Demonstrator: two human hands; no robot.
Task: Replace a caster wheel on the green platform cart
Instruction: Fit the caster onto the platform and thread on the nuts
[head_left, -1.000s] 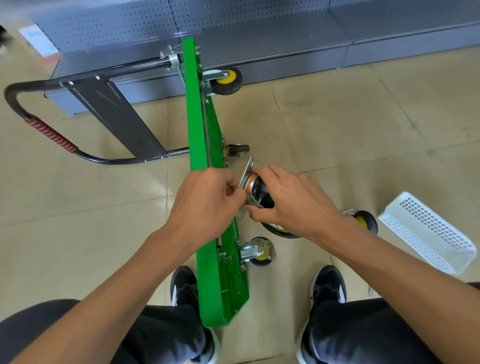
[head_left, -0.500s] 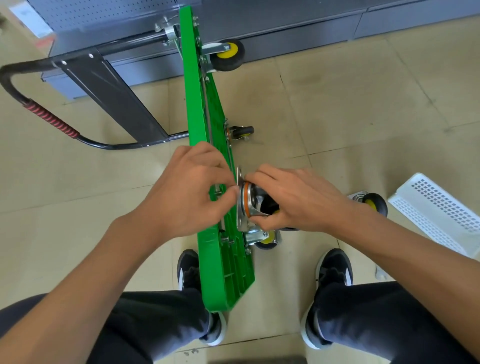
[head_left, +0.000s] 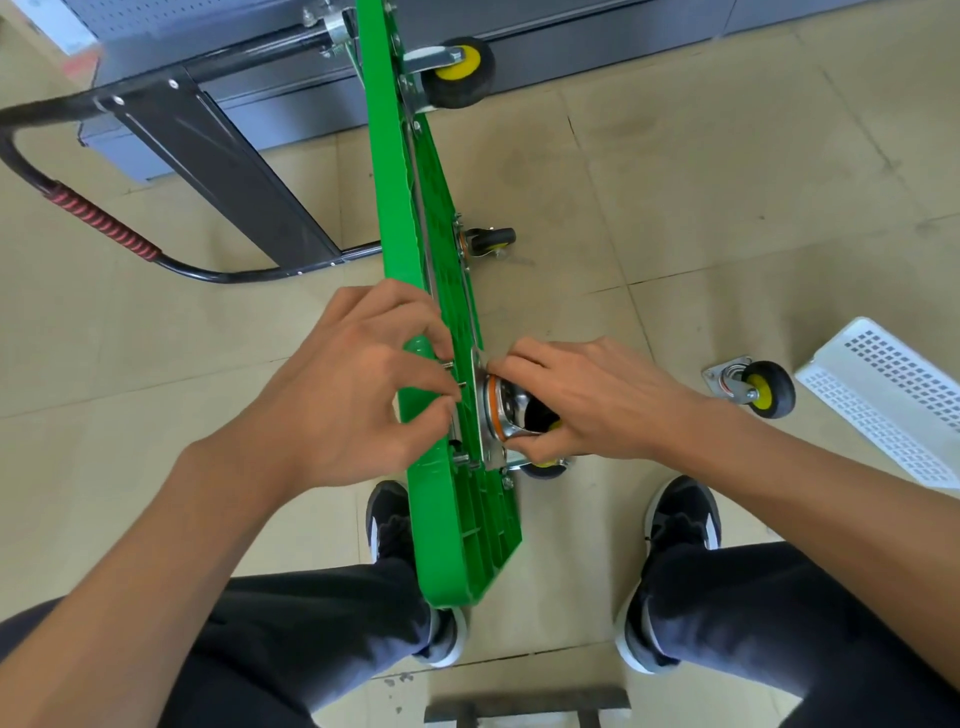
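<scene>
- While the green platform cart (head_left: 415, 218) stands on its long edge, running from 12 o'clock down to about 6 between the person's shoes, its ribbed underside faces 3 o'clock.
- At the picture's centre the right hand (head_left: 587, 400) grasps a caster wheel (head_left: 506, 410), holding its mounting plate flat against the underside of the deck.
- On the other face of the deck, the left hand (head_left: 358, 395) has its fingers curled over the top edge, fingertips pinching at small bolt ends that poke through; what exactly they pinch is too small to tell.
- Just below the held caster, a mounted wheel (head_left: 543, 467) shows at the cart's lower edge; two more sit at 12 and 1 o'clock.
- A loose caster (head_left: 753, 387) lies on the floor at 3 o'clock, just beside a white perforated basket (head_left: 893, 395).
- Open tiled floor spreads toward 1 and 2 o'clock; the folded black handle (head_left: 104, 223) takes up 10 o'clock.
</scene>
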